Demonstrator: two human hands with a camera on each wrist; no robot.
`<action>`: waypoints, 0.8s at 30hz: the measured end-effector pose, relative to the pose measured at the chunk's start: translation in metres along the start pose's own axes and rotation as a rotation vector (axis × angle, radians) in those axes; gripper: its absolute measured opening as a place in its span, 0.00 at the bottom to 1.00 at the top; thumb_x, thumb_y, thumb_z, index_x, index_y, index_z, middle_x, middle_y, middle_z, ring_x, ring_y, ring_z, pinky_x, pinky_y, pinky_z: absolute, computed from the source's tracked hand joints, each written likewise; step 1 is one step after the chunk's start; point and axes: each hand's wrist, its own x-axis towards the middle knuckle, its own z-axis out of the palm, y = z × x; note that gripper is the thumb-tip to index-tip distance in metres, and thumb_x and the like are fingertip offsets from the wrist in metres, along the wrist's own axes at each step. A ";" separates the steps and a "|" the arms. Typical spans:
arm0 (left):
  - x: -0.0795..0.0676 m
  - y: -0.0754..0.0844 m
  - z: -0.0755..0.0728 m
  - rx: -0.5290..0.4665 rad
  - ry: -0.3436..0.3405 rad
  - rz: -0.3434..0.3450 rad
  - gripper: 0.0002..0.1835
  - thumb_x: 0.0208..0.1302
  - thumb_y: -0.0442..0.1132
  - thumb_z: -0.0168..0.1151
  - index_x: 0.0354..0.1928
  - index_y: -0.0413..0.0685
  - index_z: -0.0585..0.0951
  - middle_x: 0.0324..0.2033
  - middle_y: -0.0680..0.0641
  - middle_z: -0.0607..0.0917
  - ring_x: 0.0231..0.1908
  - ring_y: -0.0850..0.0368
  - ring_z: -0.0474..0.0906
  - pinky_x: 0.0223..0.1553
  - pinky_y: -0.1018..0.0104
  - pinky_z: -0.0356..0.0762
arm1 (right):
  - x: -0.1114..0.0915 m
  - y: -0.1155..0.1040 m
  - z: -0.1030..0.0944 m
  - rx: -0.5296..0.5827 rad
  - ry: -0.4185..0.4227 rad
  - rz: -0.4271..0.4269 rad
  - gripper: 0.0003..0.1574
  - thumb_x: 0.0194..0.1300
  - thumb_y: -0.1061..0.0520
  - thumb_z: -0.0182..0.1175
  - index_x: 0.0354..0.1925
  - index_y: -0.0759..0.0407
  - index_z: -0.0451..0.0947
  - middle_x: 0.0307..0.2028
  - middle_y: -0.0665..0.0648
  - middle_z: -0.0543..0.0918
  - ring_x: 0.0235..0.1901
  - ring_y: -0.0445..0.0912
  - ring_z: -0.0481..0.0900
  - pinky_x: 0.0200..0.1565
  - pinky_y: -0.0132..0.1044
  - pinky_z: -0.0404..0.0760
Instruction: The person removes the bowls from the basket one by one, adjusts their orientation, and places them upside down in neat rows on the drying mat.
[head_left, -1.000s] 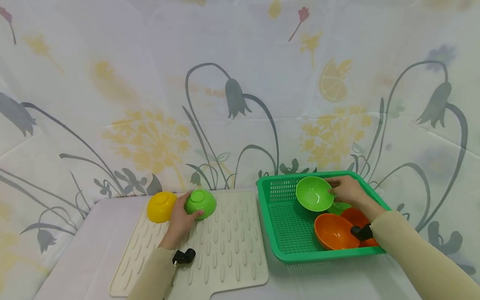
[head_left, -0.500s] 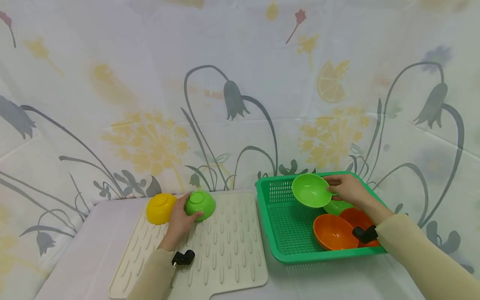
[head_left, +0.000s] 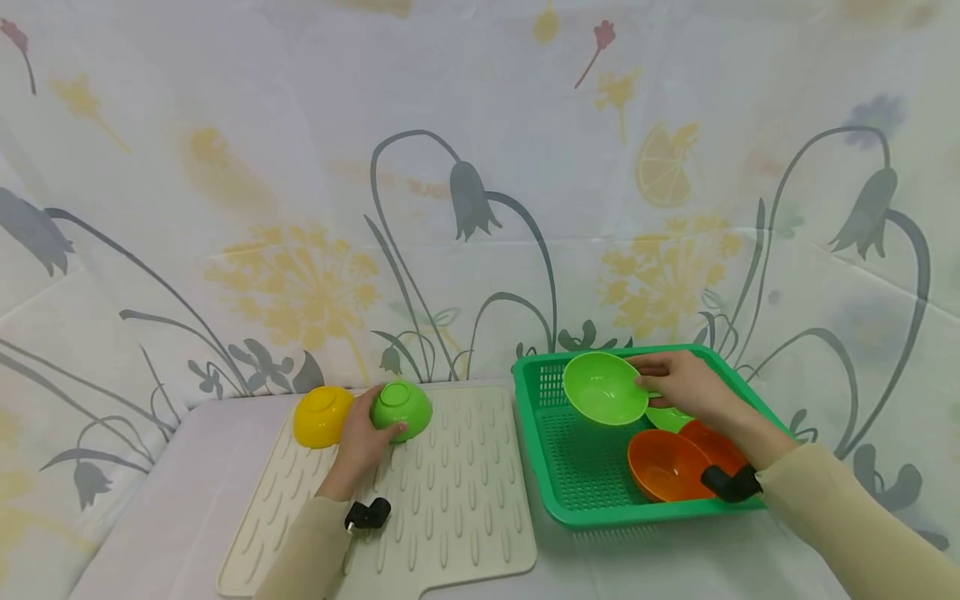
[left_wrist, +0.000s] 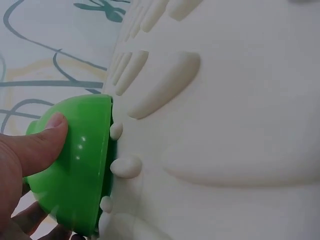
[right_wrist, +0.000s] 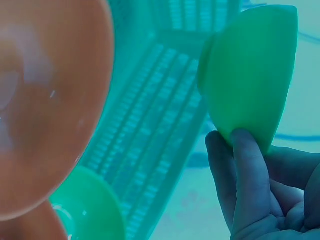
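My left hand [head_left: 363, 437] holds an upside-down green bowl [head_left: 403, 410] on the cream ridged mat [head_left: 472, 525]. In the left wrist view the thumb lies on that bowl's side [left_wrist: 82, 160], with fingers around its lower part and the rim against the mat. An upside-down yellow bowl [head_left: 321, 418] sits just left of this hand. Over the green basket [head_left: 542, 475], my right hand [head_left: 686, 387] pinches the edge of another green bowl [head_left: 603, 390], its inside tilted toward the head camera. The right wrist view shows fingers and thumb on this bowl's rim side [right_wrist: 250, 80].
Inside the basket, an orange bowl [head_left: 666, 471] lies in front of a second orange one [head_left: 716, 443]. Behind them is a partly hidden green bowl [head_left: 669, 418]. A flower-printed cloth [head_left: 480, 283] hangs behind the mat and basket.
My right hand has moved left with the green bowl, away from the bowls at the basket's right side. The left hand and its bowl have stayed in place.
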 end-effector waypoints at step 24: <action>0.001 0.005 -0.004 0.022 -0.019 0.001 0.42 0.60 0.36 0.72 0.72 0.35 0.61 0.67 0.31 0.66 0.66 0.34 0.63 0.67 0.39 0.61 | -0.024 -0.053 0.057 0.078 -0.054 -0.038 0.25 0.71 0.61 0.59 0.64 0.65 0.75 0.57 0.68 0.79 0.48 0.54 0.84 0.41 0.42 0.87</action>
